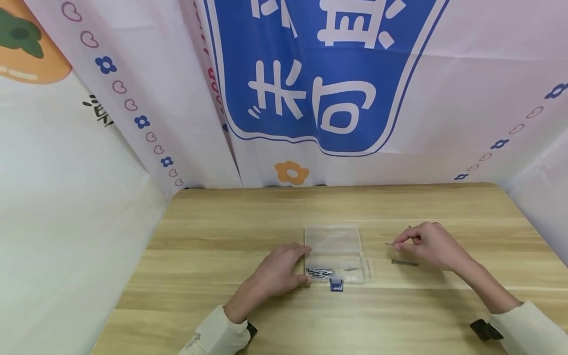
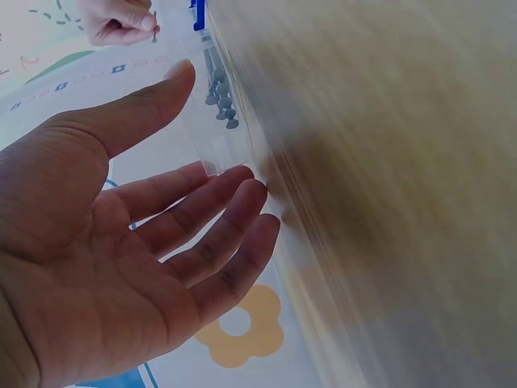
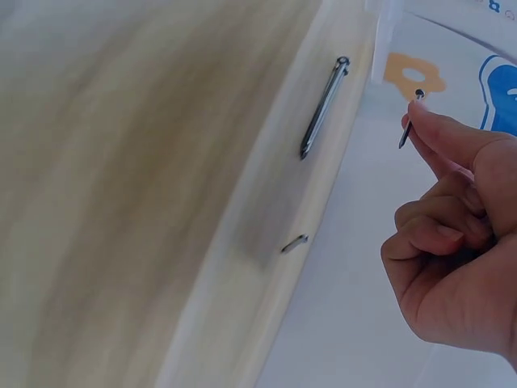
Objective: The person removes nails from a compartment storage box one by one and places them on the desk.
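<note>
A clear plastic box (image 1: 333, 239) lies with its lid folded back; several nails (image 1: 319, 272) fill its left compartment and a few small ones (image 1: 351, 269) lie on the right. My left hand (image 1: 281, 271) rests at the box's left edge, fingers spread and relaxed. In the left wrist view the fingertips of that hand (image 2: 145, 226) touch the box corner, beside the nails (image 2: 220, 97). My right hand (image 1: 432, 246) pinches a small nail (image 1: 389, 244) between thumb and index finger, above the table right of the box. The right wrist view shows this nail (image 3: 406, 129) in the hand (image 3: 460, 234).
Long nails (image 1: 405, 263) lie together on the wooden table (image 1: 248, 212) just below my right hand. A shorter nail (image 3: 295, 242) lies farther off. A blue tab (image 1: 336, 285) sits at the box's front edge. Printed cloth hangs behind the table.
</note>
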`<state>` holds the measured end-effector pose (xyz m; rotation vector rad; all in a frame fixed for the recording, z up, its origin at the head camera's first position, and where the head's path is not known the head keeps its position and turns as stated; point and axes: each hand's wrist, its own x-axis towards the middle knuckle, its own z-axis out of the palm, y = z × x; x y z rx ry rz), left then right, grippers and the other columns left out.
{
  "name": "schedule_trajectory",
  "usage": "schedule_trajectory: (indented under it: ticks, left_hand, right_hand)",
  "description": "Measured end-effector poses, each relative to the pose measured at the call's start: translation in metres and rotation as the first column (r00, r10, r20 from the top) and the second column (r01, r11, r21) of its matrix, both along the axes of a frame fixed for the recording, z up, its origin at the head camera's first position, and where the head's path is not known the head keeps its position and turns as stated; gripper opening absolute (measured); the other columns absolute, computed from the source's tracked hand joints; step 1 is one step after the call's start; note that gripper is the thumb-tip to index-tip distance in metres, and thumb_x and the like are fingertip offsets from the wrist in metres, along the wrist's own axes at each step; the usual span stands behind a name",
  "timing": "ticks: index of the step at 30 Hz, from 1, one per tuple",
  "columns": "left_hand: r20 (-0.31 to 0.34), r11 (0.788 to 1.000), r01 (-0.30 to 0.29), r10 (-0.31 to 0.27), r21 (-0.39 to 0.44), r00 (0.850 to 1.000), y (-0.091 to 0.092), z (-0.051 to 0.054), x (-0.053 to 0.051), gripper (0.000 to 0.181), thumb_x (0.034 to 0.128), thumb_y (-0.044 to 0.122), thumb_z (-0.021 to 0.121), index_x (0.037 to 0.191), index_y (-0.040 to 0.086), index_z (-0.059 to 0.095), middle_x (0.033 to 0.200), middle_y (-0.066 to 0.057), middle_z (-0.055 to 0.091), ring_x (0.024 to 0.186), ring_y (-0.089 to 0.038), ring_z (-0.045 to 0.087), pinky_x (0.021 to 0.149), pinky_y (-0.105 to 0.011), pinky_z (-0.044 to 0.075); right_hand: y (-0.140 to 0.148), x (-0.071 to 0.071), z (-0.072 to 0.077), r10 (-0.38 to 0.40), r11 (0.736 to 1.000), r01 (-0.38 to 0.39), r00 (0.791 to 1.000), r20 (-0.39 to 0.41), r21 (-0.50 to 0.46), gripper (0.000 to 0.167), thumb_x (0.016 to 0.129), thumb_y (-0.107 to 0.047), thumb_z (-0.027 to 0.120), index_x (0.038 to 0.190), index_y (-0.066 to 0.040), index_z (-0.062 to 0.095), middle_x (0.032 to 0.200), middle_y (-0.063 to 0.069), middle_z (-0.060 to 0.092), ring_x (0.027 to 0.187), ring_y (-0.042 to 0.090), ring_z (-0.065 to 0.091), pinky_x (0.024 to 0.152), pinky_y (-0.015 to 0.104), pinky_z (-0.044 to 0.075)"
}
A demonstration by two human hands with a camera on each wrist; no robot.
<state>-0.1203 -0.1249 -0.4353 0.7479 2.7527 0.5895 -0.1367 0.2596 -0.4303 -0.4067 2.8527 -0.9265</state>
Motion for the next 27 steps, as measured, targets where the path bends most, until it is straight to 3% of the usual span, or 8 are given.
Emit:
schedule_trajectory:
  ticks: [7, 13, 21, 27]
  left_hand:
    - [0.005, 1.0, -0.003, 0.003, 0.004, 1.0, 0.0, 0.0, 0.0, 0.07, 0.0902, 0.033, 0.089, 0.149, 0.006, 0.061, 0.149, -0.013, 0.066, 0.138, -0.033, 0.063, 0.117, -0.049, 0.051]
    - [0.01, 1.0, -0.005, 0.005, 0.004, 1.0, 0.0, 0.001, 0.0, 0.069, 0.0914, 0.032, 0.088, 0.15, 0.006, 0.061, 0.15, -0.013, 0.065, 0.139, -0.033, 0.062, 0.118, -0.049, 0.05]
    - [0.004, 1.0, -0.001, 0.001, 0.013, 1.0, 0.0, 0.002, 0.0, 0.068, 0.0913, 0.031, 0.088, 0.149, 0.005, 0.062, 0.148, -0.013, 0.066, 0.138, -0.033, 0.063, 0.116, -0.049, 0.052]
    - [0.0, 1.0, 0.006, -0.006, 0.017, 1.0, 0.0, 0.001, 0.0, 0.068, 0.0912, 0.031, 0.088, 0.149, 0.005, 0.062, 0.147, -0.013, 0.067, 0.136, -0.033, 0.064, 0.115, -0.049, 0.052]
  right_hand:
    - [0.013, 0.007, -0.005, -0.02, 1.0, 0.02, 1.0, 0.017, 0.013, 0.008, 0.098, -0.019, 0.079, 0.099, -0.016, 0.086, 0.055, -0.01, 0.044, 0.048, 0.001, 0.026, 0.047, 0.021, 0.029]
    - [0.019, 0.009, -0.01, -0.027, 0.999, 0.026, 0.999, 0.024, 0.026, 0.007, 0.097, -0.018, 0.079, 0.1, -0.016, 0.086, 0.052, -0.012, 0.035, 0.047, 0.001, 0.028, 0.047, 0.02, 0.029]
    - [0.022, 0.013, -0.014, -0.027, 0.999, 0.025, 0.998, 0.048, 0.047, 0.005, 0.096, -0.02, 0.081, 0.096, -0.02, 0.085, 0.06, -0.009, 0.054, 0.05, 0.001, 0.031, 0.05, 0.02, 0.032]
    - [0.023, 0.014, -0.016, -0.024, 0.999, 0.022, 0.999, 0.047, 0.046, 0.005, 0.096, -0.018, 0.081, 0.094, -0.02, 0.085, 0.059, -0.009, 0.053, 0.051, 0.0, 0.03, 0.05, 0.02, 0.031]
